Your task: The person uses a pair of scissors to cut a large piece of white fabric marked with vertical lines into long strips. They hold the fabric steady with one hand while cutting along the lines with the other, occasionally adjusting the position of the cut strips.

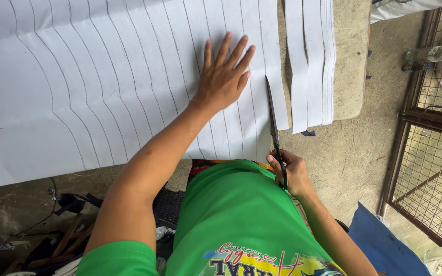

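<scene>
The right hand (291,173) is closed around the handles of a pair of dark scissors (274,130). The blades point away from the body and sit in a cut at the near edge of a big white sheet (78,87). The blades look almost shut. The left hand (225,76) holds nothing. It lies flat with fingers spread, pressing the sheet down just to the left of the scissors.

The sheet has many drawn lines on it. A few long white strips (310,61) are already cut and lie in a pile to the right, on the grey table (351,66). The strip beside the blades looks only partly cut. Many more lined bands to the left are not cut, so most of the work looks left to do.
</scene>
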